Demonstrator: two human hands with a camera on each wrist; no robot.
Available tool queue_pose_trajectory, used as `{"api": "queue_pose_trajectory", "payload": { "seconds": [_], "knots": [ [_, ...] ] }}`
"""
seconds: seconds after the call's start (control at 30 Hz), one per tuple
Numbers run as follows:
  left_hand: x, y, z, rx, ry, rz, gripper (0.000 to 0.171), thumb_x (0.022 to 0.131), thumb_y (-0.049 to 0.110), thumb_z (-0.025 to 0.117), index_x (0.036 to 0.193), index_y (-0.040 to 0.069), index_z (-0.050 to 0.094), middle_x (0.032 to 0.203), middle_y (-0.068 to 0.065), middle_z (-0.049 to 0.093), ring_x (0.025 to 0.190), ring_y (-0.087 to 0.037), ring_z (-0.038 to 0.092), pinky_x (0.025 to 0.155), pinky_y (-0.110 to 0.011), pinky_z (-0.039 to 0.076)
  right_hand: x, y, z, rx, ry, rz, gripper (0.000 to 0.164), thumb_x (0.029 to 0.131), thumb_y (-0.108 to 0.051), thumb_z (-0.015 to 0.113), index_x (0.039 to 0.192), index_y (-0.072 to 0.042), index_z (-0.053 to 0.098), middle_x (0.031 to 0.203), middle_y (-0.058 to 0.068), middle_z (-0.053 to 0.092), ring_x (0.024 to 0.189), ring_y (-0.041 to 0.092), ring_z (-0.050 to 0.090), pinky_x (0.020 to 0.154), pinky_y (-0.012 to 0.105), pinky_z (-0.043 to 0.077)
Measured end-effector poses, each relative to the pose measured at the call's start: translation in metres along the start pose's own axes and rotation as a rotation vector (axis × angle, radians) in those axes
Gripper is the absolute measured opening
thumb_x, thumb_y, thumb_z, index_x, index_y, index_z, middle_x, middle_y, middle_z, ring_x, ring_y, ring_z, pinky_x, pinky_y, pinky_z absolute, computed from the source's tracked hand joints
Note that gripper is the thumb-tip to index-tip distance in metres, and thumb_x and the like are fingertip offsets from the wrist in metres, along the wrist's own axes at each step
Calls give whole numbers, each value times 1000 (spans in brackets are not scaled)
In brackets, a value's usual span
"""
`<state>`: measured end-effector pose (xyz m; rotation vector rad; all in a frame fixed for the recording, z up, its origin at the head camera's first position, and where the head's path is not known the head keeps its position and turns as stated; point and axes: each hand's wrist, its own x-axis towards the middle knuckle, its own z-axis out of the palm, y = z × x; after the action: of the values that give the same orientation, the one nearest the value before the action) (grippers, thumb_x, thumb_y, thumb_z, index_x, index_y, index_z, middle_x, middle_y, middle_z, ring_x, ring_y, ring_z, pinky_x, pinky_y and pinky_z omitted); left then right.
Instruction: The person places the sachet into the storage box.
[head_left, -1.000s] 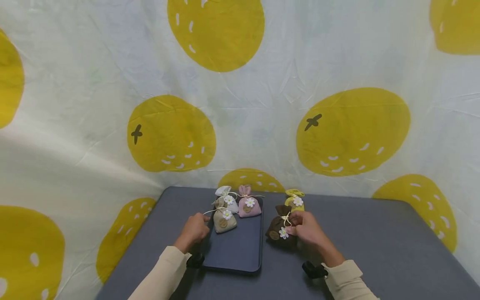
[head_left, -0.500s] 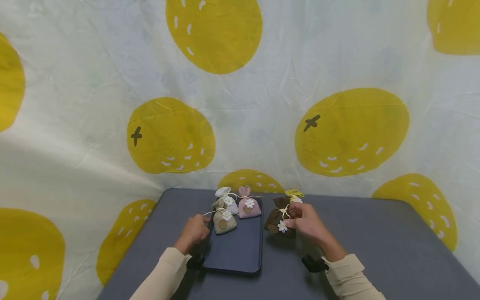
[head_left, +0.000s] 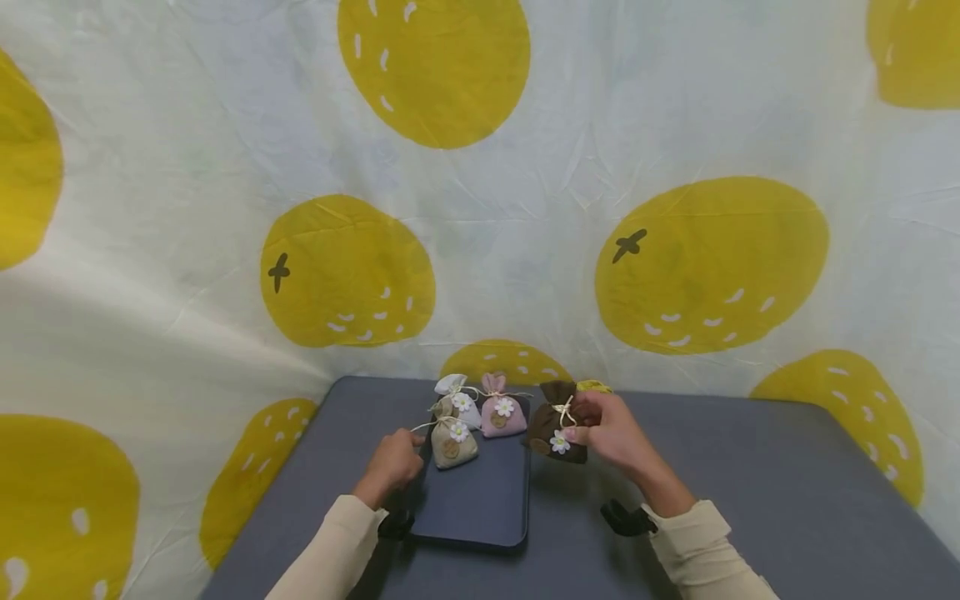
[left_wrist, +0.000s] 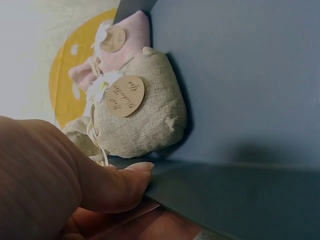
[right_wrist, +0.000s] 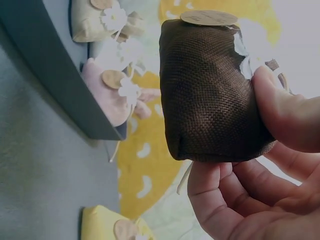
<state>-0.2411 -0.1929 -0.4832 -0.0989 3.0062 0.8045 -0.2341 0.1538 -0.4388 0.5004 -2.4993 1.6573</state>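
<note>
A dark brown drawstring pouch [head_left: 556,427] with a white flower hangs in the air by the tray's right rim. My right hand [head_left: 613,432] holds it between thumb and fingers; the right wrist view shows the pouch [right_wrist: 210,95] off the table. My left hand [head_left: 392,463] grips the left rim of the dark tray [head_left: 472,533], its thumb over the wall in the left wrist view. Inside the tray lie a beige pouch [head_left: 453,446], a white pouch [head_left: 468,414] and a pink pouch [head_left: 501,421] toward the far end.
A yellow pouch [right_wrist: 100,225] lies on the grey table [head_left: 750,483] right of the tray, mostly hidden behind the brown one in the head view. A white curtain [head_left: 510,250] with yellow fruit prints rises behind the table's far edge.
My right hand has raised the brown pouch and carried it a little left toward the tray, covering more of the yellow pouch. The left hand has stayed on the tray's rim.
</note>
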Motion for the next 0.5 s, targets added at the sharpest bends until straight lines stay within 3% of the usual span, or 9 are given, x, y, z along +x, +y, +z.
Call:
{"api": "queue_pose_trajectory", "payload": {
  "seconds": [0.23,0.5],
  "knots": [
    [-1,0,-1,-9,-5,-8,52,76,-9,53,123,4,69,113,-18,72,35,-9,37,34,-22,30,6,-12,4,5,0,-32,24,75,3,77,95,4,64,87,17,67,74,15,57,66,26,48],
    [-1,1,-1,-9,-2,-22,50,77,-9,54,123,4,69,115,-17,72,36,-9,37,35,-22,30,13,-22,8,-1,-6,-23,30,78,0,75,105,5,63,97,19,69,83,17,61,73,31,49]
  ]
}}
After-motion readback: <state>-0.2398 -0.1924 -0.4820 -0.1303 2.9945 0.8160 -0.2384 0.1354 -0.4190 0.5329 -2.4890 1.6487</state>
